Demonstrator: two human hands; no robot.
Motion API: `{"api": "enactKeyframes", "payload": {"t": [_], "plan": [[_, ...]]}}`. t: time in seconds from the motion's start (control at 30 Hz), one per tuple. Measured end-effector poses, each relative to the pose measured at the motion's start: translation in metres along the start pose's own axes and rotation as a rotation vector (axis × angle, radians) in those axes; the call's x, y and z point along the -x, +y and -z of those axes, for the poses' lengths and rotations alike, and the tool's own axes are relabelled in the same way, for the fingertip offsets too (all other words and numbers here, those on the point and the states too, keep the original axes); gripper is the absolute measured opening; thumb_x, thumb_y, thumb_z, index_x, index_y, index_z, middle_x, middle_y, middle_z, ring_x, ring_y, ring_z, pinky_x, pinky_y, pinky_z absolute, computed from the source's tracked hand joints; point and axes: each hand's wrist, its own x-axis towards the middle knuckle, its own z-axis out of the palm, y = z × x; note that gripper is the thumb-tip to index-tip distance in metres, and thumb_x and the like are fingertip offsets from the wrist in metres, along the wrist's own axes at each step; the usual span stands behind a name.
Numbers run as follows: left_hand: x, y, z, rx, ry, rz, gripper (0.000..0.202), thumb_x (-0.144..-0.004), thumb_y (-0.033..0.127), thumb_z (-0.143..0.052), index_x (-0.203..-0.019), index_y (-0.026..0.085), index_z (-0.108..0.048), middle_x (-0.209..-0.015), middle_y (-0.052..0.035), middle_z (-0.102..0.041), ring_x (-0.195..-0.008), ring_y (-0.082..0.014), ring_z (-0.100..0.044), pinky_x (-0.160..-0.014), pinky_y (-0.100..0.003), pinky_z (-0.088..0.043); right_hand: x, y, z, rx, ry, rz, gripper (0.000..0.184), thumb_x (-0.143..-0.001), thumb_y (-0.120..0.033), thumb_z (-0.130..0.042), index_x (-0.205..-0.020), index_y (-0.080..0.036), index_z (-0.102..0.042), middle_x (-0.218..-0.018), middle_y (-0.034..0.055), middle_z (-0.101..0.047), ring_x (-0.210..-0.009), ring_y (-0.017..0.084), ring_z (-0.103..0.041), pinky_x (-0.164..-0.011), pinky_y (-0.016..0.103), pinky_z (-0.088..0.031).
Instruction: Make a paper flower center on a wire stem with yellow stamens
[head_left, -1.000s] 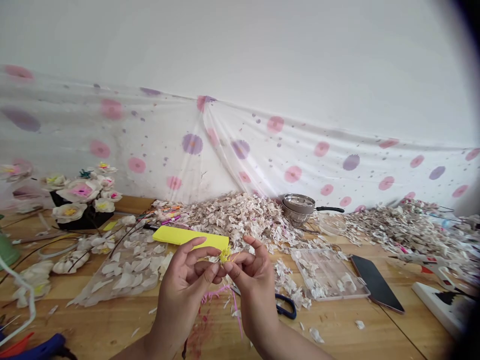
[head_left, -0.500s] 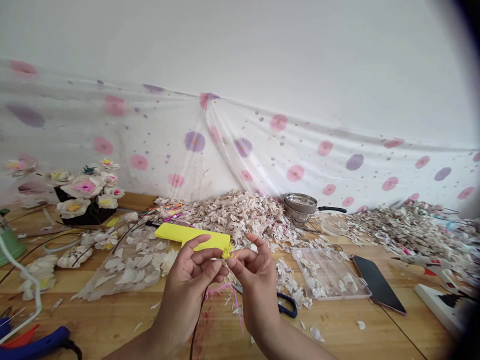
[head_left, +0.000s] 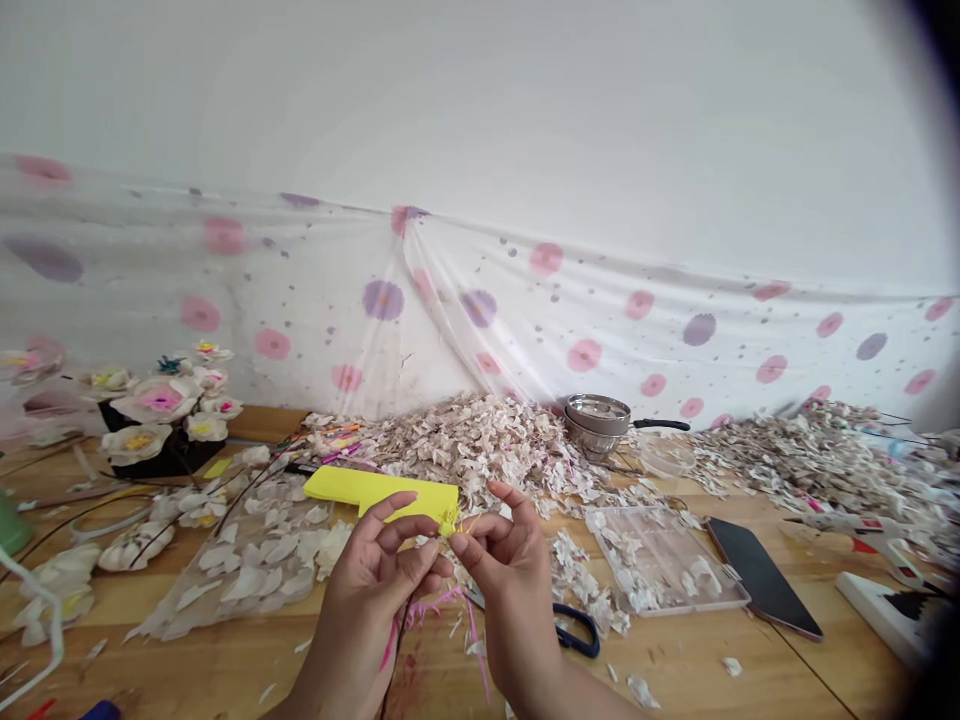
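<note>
Both hands meet in front of me at a small yellow fringed paper flower centre point(head_left: 448, 523). My left hand point(head_left: 367, 600) is closed, its thumb and forefinger pinching the base of the flower centre. A thin dark stem point(head_left: 397, 650) runs down below those fingers. My right hand point(head_left: 511, 585) pinches at the yellow fringe from the other side, with its forefinger raised. Behind the hands lies folded yellow crepe paper point(head_left: 390, 491). Pink fringed strips point(head_left: 437, 604) show on the table below them. Beside my right wrist are scissors point(head_left: 579, 632) with dark blue handles, their blades partly hidden.
A heap of pale paper petals point(head_left: 487, 440) lies at the back, next to stacked metal bowls point(head_left: 598, 415). To the right are a clear plastic tray point(head_left: 667, 560), a phone point(head_left: 765, 578) and a glue gun point(head_left: 870, 535). Finished paper flowers point(head_left: 161, 400) stand at the left.
The view has tilted up a little, so the table sits lower in the picture. Both hands keep their pinch on the yellow flower centre, with only slight finger movement.
</note>
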Motion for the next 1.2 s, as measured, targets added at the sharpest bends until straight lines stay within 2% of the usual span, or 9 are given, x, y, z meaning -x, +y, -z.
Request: {"api": "enactKeyframes", "payload": {"t": [0.2,0.57,0.67,0.8,0.93,1.07,1.2], "plan": [[-0.0016,-0.0005,0.0008,-0.052,0.037,0.002,0.064,-0.064,0.026,-0.081,-0.118,0.022,-0.046,-0.085,-0.0023,-0.066,-0.068,-0.0139,-0.064,-0.063,-0.022,-0.053,-0.0017,-0.0012,0.0005,-0.010,-0.014,0.007,0.061,-0.061,-0.023,-0.083,-0.108,-0.021,-0.042,-0.063,-0.0061,-0.064,-0.056,0.012,-0.058,-0.058,0.024,-0.045],[-0.0047,-0.0030,0.0006,-0.084,0.010,-0.038,0.057,-0.071,0.028,-0.076,-0.119,0.023,-0.045,-0.085,-0.0011,-0.064,-0.074,-0.0143,-0.063,-0.069,-0.023,-0.053,-0.0040,0.0011,0.0021,0.010,-0.017,0.024,0.060,-0.065,-0.021,-0.080,-0.110,-0.022,-0.040,-0.064,-0.0074,-0.063,-0.056,0.013,-0.059,-0.059,0.027,-0.048],[-0.0042,-0.0033,0.0012,-0.035,0.016,0.005,0.058,-0.070,0.026,-0.078,-0.119,0.023,-0.047,-0.086,-0.0017,-0.065,-0.075,-0.0137,-0.063,-0.069,-0.022,-0.052,-0.0052,0.0020,0.0028,0.010,-0.021,0.014,0.059,-0.065,-0.020,-0.080,-0.110,-0.022,-0.040,-0.064,-0.0070,-0.063,-0.055,0.013,-0.059,-0.059,0.027,-0.048],[-0.0022,-0.0035,0.0001,0.049,-0.001,0.104,0.062,-0.065,0.022,-0.081,-0.118,0.022,-0.049,-0.080,-0.0009,-0.064,-0.065,-0.0110,-0.059,-0.060,-0.019,-0.050,-0.0058,0.0031,0.0019,0.000,-0.018,0.000,0.059,-0.065,-0.019,-0.080,-0.109,-0.022,-0.041,-0.065,-0.0067,-0.064,-0.057,0.012,-0.059,-0.059,0.025,-0.048],[-0.0007,-0.0039,-0.0016,0.101,-0.006,0.169,0.064,-0.062,0.019,-0.083,-0.117,0.021,-0.050,-0.076,-0.0002,-0.064,-0.061,-0.0101,-0.058,-0.058,-0.019,-0.048,-0.0052,0.0039,0.0015,-0.022,-0.027,-0.005,0.059,-0.064,-0.019,-0.081,-0.108,-0.022,-0.042,-0.064,-0.0078,-0.063,-0.054,0.011,-0.058,-0.056,0.023,-0.048],[-0.0007,-0.0040,-0.0013,0.110,-0.034,0.175,0.063,-0.065,0.021,-0.082,-0.117,0.021,-0.048,-0.073,-0.0003,-0.064,-0.060,-0.0099,-0.057,-0.055,-0.017,-0.046,-0.0047,0.0037,0.0018,-0.054,-0.044,-0.014,0.060,-0.062,-0.017,-0.082,-0.108,-0.023,-0.042,-0.063,-0.0083,-0.064,-0.052,0.011,-0.058,-0.055,0.024,-0.049],[-0.0014,-0.0053,-0.0003,0.122,-0.053,0.188,0.061,-0.067,0.020,-0.080,-0.118,0.021,-0.046,-0.073,-0.0006,-0.064,-0.062,-0.0096,-0.057,-0.058,-0.018,-0.047,-0.0059,0.0023,0.0018,-0.056,-0.044,-0.029,0.063,-0.060,-0.016,-0.082,-0.108,-0.022,-0.043,-0.062,-0.0081,-0.064,-0.053,0.011,-0.058,-0.057,0.025,-0.049]]}}
